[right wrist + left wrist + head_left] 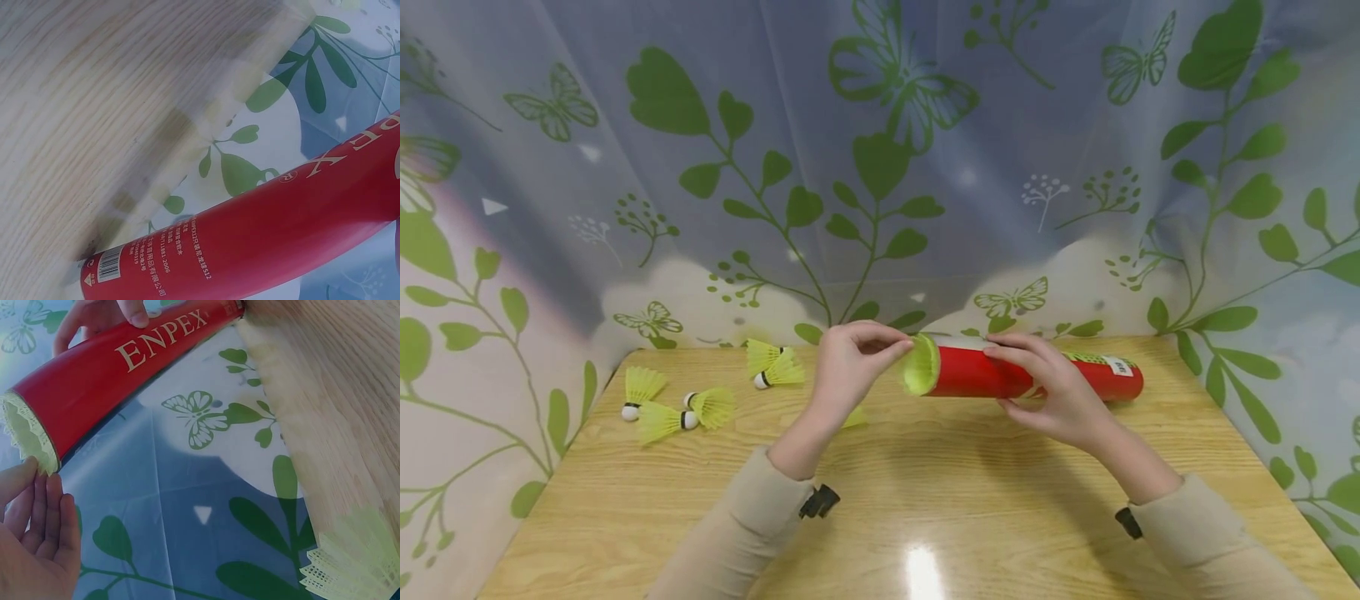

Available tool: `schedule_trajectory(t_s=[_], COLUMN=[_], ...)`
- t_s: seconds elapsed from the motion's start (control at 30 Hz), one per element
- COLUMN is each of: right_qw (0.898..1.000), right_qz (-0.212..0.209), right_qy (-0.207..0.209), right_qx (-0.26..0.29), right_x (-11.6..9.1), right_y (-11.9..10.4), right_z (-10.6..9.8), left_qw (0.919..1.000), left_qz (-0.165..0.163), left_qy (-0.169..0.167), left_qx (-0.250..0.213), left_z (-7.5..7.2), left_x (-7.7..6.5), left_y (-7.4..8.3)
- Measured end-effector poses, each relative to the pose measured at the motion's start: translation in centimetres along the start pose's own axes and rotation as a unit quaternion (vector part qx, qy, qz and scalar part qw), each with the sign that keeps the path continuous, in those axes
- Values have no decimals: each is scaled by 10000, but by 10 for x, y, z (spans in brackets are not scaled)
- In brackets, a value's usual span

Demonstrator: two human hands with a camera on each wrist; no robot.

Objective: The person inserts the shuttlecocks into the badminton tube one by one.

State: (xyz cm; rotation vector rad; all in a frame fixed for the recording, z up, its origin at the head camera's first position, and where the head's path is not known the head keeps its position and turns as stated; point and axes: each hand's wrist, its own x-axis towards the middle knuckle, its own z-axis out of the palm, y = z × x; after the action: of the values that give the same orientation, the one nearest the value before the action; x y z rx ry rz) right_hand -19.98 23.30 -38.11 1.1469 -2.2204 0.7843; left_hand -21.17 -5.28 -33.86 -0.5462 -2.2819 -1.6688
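Observation:
A red shuttlecock tube (970,372) marked ENPEX lies nearly level above the back of the table, its open end to the left. My right hand (1056,390) grips it around the middle, thumb on the near side and fingers over the far side. A yellow shuttlecock (922,367) sits in the tube's mouth, its skirt showing at the opening and its cork hidden inside. Between thumb and fingertips my left hand (850,362) pinches the edge of that skirt, as the left wrist view also shows. The tube's printed far end (156,262) appears in the right wrist view.
Several yellow shuttlecocks lie on the wooden table (880,500): a cluster (658,421) at the left, and a pair (775,367) nearer the back. Another shuttlecock (855,417) is partly hidden behind my left wrist. A patterned curtain (820,208) hangs along the table's back edge.

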Motion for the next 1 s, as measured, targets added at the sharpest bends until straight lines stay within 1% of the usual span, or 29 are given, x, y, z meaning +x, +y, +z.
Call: schedule_trajectory(t_s=[0.1, 0.23, 0.4, 0.5, 0.63, 0.7, 0.8, 1.0], right_qw=[10000, 10000, 10000, 9999, 10000, 10000, 9999, 10000], right_qz=[10, 30, -58, -104, -16, 41, 69, 29], right_qy=[3, 5, 50, 101, 55, 0, -31, -30], right_qx=[38, 71, 43, 53, 20, 52, 117, -20], right_x=[0, 0, 1, 2, 4, 4, 4, 5], right_y=[-1, -2, -2, -3, -3, -2, -2, -1], right_z=[0, 0, 2, 4, 5, 6, 6, 6], left_qw=[10000, 9999, 9996, 9993, 9988, 9988, 9992, 9999], left_qz=[75, 19, 9, 85, 216, 242, 194, -97], left_qy=[-11, -48, -36, 12, 135, 162, 172, 63], left_qx=[41, 106, 292, 367, 416, 401, 315, -63], left_z=[1, 1, 3, 4, 5, 5, 5, -1], left_x=[0, 0, -1, -2, -2, -2, -1, 0], left_y=[1, 2, 3, 3, 4, 4, 3, 0])
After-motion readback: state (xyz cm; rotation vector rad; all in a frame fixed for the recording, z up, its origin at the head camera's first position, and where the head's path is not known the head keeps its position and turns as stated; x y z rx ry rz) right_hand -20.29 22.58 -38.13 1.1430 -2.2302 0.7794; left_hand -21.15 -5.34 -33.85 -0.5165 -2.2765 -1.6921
